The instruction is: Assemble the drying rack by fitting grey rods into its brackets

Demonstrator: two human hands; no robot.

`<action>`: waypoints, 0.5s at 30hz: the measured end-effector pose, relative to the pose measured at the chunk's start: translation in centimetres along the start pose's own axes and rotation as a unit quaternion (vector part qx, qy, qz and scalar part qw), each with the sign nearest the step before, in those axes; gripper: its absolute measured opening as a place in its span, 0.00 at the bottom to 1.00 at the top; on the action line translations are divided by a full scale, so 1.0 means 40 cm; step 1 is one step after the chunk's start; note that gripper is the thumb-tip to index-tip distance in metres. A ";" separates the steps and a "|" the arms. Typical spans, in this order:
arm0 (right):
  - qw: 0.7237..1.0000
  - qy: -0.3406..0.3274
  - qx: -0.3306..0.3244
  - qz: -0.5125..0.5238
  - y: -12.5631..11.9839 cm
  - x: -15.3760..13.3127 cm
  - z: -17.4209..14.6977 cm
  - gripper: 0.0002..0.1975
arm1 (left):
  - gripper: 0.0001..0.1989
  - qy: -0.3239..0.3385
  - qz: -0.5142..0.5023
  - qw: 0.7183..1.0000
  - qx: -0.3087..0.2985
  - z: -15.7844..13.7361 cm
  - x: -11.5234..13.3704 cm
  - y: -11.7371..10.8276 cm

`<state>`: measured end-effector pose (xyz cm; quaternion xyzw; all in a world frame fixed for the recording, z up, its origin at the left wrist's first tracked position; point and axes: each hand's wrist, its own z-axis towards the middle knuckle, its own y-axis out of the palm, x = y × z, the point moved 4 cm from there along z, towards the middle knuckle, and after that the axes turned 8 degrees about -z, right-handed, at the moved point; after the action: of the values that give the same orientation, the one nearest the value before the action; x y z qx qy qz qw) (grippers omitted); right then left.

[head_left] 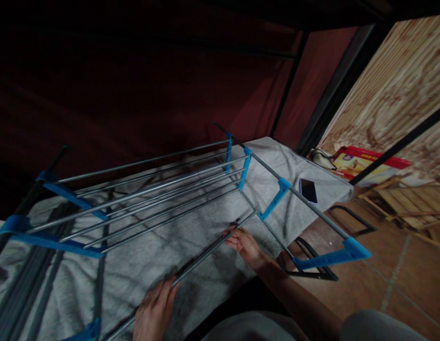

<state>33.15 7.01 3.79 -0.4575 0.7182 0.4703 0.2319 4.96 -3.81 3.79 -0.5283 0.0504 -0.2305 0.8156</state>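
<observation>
In the head view, the left hand point(156, 308) wraps a metal tube point(205, 255) above the grey blanket point(145, 260); the right hand's point(244, 246) grip pinches it farther up. An uneven push could twist it off the blue bracket point(274, 202)!

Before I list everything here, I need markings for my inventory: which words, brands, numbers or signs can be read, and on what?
None can be read.
Red and yellow box: lettering and a small blue mark, too small and blurred to read.
Phone: no text visible on its dark screen.
Blue brackets and metal tube: no lettering discernible.
</observation>
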 end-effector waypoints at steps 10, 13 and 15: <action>0.998 0.039 0.040 0.014 -0.046 0.029 -0.004 0.15 | 0.14 0.018 -0.017 1.000 -0.003 0.003 0.006 0.008; 0.999 0.035 0.036 0.015 -0.052 0.027 -0.004 0.14 | 0.13 0.014 -0.023 1.000 0.004 0.008 0.011 0.012; 0.998 0.040 0.043 0.014 -0.060 0.030 -0.002 0.13 | 0.12 0.009 -0.020 1.000 -0.002 0.012 0.014 0.016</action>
<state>34.70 6.08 1.81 -0.4553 0.7528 0.4234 0.2160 5.82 -3.43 3.53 -0.5287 0.0480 -0.2512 0.8094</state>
